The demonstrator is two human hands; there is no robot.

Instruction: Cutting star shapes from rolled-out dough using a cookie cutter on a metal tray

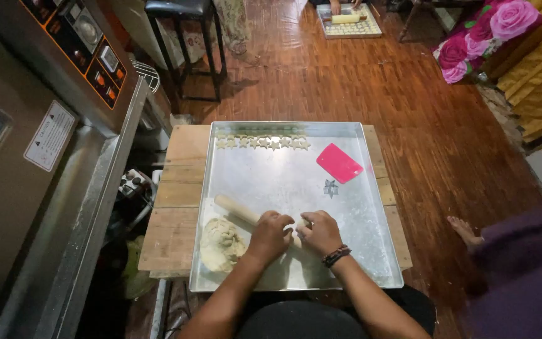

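Both hands on rolling pin (241, 212): left hand (270, 235) & right hand (321, 232) closed on right end; axis runs far-left to near-right; dough lump (221, 243) just left.

The tray (371, 207) lies on the wooden table (177, 201). In it, star cutouts (261, 142) line the far edge (scraper (339, 162) and star cutter (330, 188) to the right), the dough lump (221, 243) lies near left, just beside the rolling pin (236, 210).

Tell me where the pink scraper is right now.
The pink scraper lies in the tray, in its far right part, just beyond the star cutter and right of the row of dough stars.
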